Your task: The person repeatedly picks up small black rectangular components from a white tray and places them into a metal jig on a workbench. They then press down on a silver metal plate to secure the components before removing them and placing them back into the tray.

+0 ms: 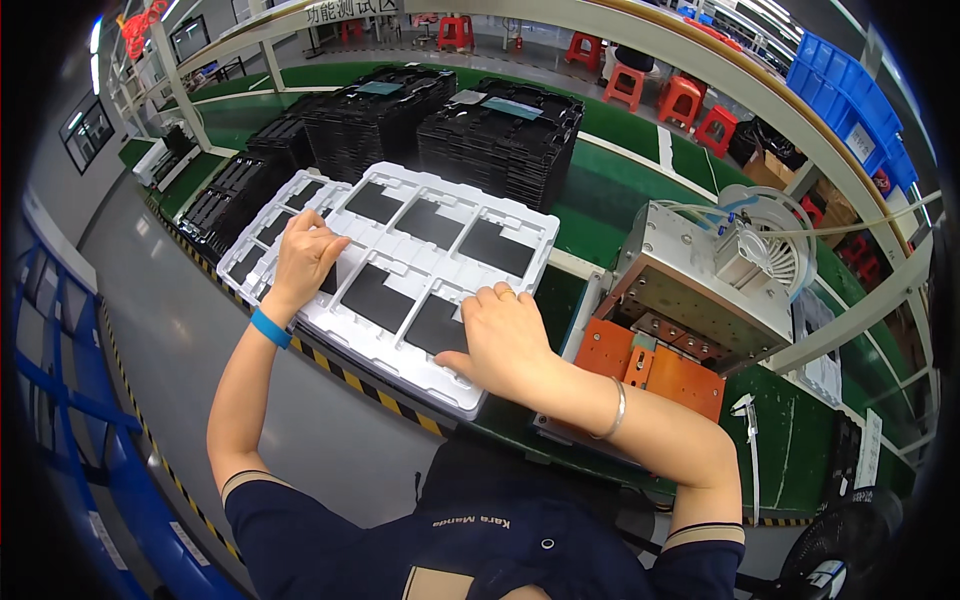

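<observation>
A white moulded tray (449, 267) lies on the bench in front of me, its compartments holding several flat dark rectangular pieces (429, 224). My left hand (304, 262) is over the left part of this tray, fingers curled in toward the thumb; whatever they hold, if anything, is hidden. Over the tray's right end rests my right hand (507, 340), its fingers bent and its thumb stretched apart beside a dark piece (436, 326). I see nothing held in it. A second white tray (262, 220) adjoins on the left, with similar dark pieces.
Tall stacks of black trays (505, 140) stand behind the white trays. To the right is a metal press machine (700, 270) with orange blocks (655, 368). A caliper (750, 430) lies on the green bench (790, 430); a black fan (850, 540) is at lower right.
</observation>
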The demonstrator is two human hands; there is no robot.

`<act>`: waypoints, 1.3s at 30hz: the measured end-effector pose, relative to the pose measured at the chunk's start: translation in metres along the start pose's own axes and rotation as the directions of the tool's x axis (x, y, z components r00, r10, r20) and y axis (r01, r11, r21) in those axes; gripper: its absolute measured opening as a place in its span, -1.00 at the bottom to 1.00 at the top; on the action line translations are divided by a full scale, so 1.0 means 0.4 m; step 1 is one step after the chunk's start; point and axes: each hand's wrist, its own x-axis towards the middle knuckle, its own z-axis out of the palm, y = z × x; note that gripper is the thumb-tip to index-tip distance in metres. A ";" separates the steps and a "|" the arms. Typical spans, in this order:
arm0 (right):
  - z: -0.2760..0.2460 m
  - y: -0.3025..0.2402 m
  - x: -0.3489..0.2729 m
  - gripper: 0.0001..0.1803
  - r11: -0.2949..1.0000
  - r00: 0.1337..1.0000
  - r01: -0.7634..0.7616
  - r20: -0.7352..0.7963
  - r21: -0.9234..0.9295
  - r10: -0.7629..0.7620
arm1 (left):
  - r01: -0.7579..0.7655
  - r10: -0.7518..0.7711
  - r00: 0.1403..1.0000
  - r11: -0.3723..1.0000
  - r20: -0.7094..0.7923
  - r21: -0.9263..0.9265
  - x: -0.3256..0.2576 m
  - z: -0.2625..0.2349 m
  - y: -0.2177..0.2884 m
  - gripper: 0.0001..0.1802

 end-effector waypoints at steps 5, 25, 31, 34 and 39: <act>-0.025 -0.006 0.043 -0.51 0.955 0.977 -0.163 0.176 0.249 0.120 | -0.023 0.028 0.997 0.996 -0.065 0.083 0.053 -0.033 -0.001 -0.58; -0.150 0.279 -0.571 -0.68 0.615 0.757 -0.481 -0.059 0.625 0.651 | -0.448 0.527 0.849 0.764 0.047 -0.465 0.307 0.126 0.569 -0.69; -0.088 0.280 -0.542 -0.74 0.914 0.821 -0.370 -0.404 0.165 0.405 | -0.539 0.813 0.498 0.562 0.300 -0.627 0.220 0.171 0.729 -0.29; -0.068 0.294 -0.525 -0.70 0.934 0.836 -0.298 -0.418 0.198 0.355 | -0.528 0.825 0.431 0.559 0.366 -0.639 0.203 0.195 0.728 -0.18; -0.050 0.293 -0.505 -0.61 0.966 0.886 -0.250 -0.388 0.067 0.256 | -0.556 0.835 0.380 0.550 0.398 -0.623 0.209 0.187 0.727 -0.15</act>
